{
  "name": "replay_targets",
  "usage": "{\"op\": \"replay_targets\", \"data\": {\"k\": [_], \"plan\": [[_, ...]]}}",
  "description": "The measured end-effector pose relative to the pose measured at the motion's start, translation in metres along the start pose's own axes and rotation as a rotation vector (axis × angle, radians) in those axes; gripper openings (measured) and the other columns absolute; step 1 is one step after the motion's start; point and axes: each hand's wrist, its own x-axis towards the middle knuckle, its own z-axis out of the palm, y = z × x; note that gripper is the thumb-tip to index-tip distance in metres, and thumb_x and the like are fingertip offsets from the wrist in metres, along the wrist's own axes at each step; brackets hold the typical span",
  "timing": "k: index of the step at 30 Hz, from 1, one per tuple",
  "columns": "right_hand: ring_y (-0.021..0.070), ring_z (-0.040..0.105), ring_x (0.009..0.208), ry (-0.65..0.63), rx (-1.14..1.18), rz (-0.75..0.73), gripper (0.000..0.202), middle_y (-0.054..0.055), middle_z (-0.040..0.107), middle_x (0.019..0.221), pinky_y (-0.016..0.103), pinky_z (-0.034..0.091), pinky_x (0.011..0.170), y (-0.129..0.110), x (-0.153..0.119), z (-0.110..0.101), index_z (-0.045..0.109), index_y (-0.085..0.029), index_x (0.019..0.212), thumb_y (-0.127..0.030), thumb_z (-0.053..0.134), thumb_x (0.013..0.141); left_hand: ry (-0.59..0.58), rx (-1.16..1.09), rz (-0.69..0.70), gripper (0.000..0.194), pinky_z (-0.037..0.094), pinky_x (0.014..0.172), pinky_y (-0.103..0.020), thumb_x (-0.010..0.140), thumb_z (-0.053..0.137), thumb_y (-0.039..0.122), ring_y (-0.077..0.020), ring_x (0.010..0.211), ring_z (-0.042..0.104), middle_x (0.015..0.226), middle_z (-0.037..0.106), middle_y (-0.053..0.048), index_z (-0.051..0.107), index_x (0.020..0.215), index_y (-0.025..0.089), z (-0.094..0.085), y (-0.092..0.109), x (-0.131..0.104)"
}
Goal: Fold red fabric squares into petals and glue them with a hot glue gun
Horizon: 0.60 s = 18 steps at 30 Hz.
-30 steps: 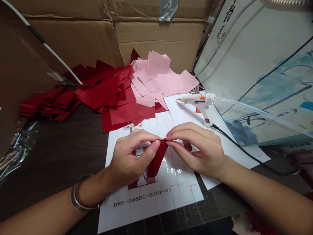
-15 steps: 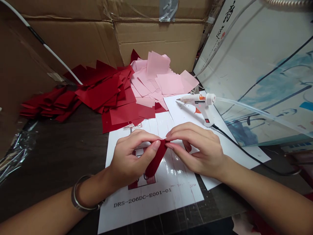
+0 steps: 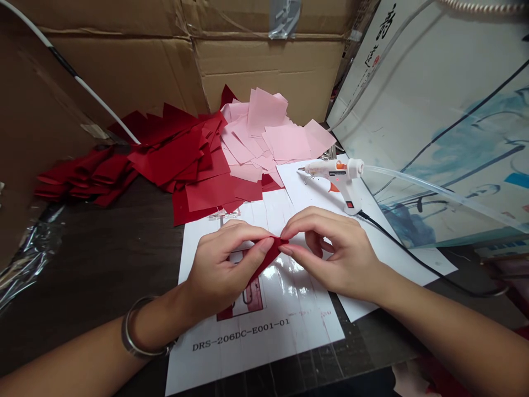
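Note:
A small dark red fabric piece is held over the printed sheet, folded or gathered at its upper end. My left hand pinches it between thumb and forefinger. From the other side, my right hand pinches the piece's top right corner, thumb and forefinger nearly meeting there. Part of the fabric is hidden behind my left thumb. Under my hands the sheet carries a picture with red areas and a line of printed letters.
A white glue gun with a black cord rests on another white sheet at right. Behind lie heaps of red fabric pieces and pink pieces. Folded red pieces lie left. Cardboard stands at the back.
The lower part of the red fabric has swung up and left, partly behind my left hand, uncovering more of the printed picture. My right fingers have shifted slightly at the corner.

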Motion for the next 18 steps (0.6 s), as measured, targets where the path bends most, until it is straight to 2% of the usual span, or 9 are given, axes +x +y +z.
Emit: {"op": "replay_targets", "data": {"k": [5, 9, 18], "plan": [[0.0034, 0.044, 0.050, -0.033, 0.036, 0.088, 0.005, 0.003, 0.067, 0.084, 0.020, 0.039, 0.046, 0.0003, 0.0013, 0.0000, 0.067, -0.013, 0.085, -0.016, 0.069, 0.082, 0.008, 0.040, 0.014, 0.011, 0.052, 0.071, -0.024, 0.085, 0.062, 0.011, -0.0113, 0.072, 0.067, 0.079, 0.073, 0.001, 0.070, 0.086, 0.019, 0.0003, 0.0002, 0.0002], [0.0035, 0.045, 0.051, -0.037, 0.041, 0.102, 0.005, 0.003, 0.067, 0.085, 0.020, 0.040, 0.046, 0.0002, 0.0015, 0.0001, 0.067, -0.013, 0.085, -0.016, 0.069, 0.083, 0.018, 0.036, 0.018, 0.010, 0.053, 0.070, -0.025, 0.085, 0.062, 0.012, -0.0121, 0.071, 0.067, 0.078, 0.073, 0.001, 0.070, 0.085, 0.019, 0.0007, 0.0008, 0.0003], [0.0061, 0.050, 0.058, -0.002, -0.008, -0.020, 0.004, 0.006, 0.068, 0.085, 0.020, 0.042, 0.048, 0.0011, -0.0001, -0.0005, 0.066, -0.011, 0.085, -0.010, 0.067, 0.082, 0.006, 0.004, 0.031, 0.011, 0.053, 0.071, -0.026, 0.085, 0.062, 0.011, -0.0131, 0.073, 0.067, 0.079, 0.073, -0.001, 0.070, 0.088, 0.018, 0.0002, 0.0010, 0.0014]]}}
